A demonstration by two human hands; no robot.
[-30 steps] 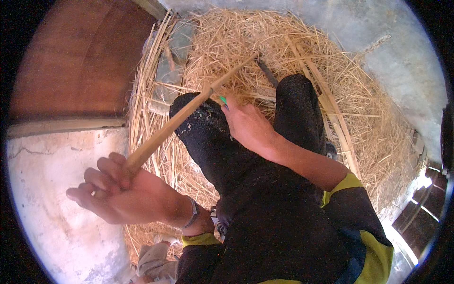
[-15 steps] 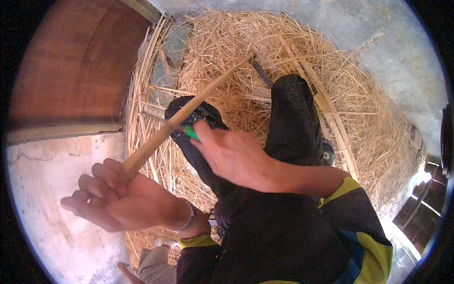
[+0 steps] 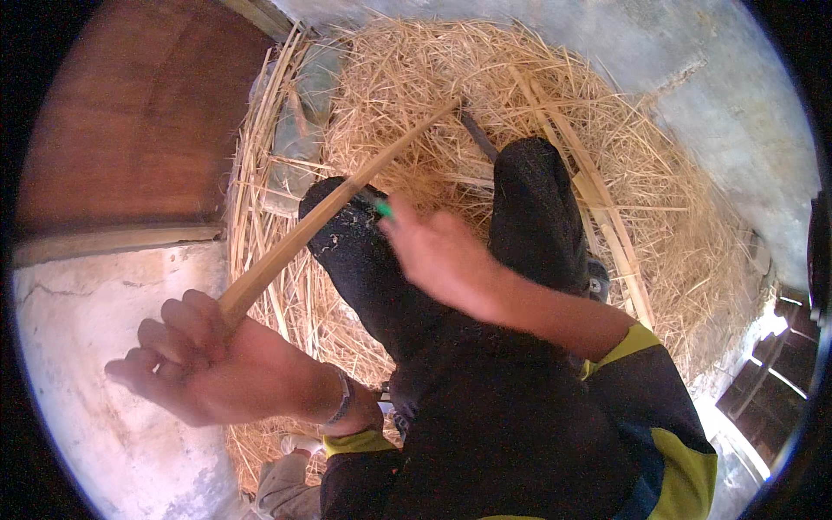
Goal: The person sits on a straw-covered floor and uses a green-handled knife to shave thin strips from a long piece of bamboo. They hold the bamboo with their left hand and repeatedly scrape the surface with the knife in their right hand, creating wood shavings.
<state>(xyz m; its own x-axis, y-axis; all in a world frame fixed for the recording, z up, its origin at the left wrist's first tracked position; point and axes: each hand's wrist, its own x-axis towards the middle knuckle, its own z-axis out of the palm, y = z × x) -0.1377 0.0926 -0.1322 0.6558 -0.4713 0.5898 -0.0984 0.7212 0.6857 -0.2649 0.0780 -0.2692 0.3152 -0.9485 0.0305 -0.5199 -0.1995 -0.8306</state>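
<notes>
A long pale wooden stick (image 3: 334,201) slants from lower left to upper middle, over my left knee. Its near, thicker end is in my left hand (image 3: 204,360), closed on it between thumb and fingers. My right hand (image 3: 446,260), slightly smeared by motion, is closed round a green-handled knife (image 3: 383,206). The blade, partly hidden, lies against the middle of the stick just above my left knee. At the stick's far end, a dark flat bar (image 3: 478,135) meets or passes under it; I cannot tell which. Pale shavings dot my dark trousers.
Thin shavings and strips (image 3: 416,61) heap around my legs. Longer split strips (image 3: 598,195) lie right of my right knee, others (image 3: 251,173) at the left. A brown panel (image 3: 139,121) and pale walls (image 3: 728,104) close in. Another person's leg (image 3: 286,485) shows at lower left.
My right hand and the knife have moved up and rightward along the stick, away from my left hand. The left hand and the stick have barely shifted.
</notes>
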